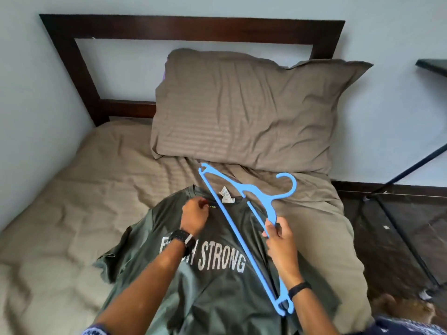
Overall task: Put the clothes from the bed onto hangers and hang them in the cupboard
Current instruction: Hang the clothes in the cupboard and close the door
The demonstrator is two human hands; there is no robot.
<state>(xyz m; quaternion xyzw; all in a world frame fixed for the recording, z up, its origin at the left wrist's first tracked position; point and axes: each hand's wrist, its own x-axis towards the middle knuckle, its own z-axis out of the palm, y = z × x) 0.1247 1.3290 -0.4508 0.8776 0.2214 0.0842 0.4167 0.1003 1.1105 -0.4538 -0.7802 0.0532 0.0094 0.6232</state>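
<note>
The green T-shirt [212,281] lies flat on the bed [72,201] so the left hand [194,215] can pinch its collar open, while the right hand [278,234] grasps the blue hanger [235,229] tilted above it, probably ready to slide in.

Blue hanger [238,234] over green T-shirt [212,281]

Green T-shirt [212,293] flat on bed, blue hanger [238,234] above

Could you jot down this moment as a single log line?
step: fitting hanger | left hand: pinches collar of green t-shirt | right hand: holds blue hanger over shirt | shirt: flat on bed
</note>
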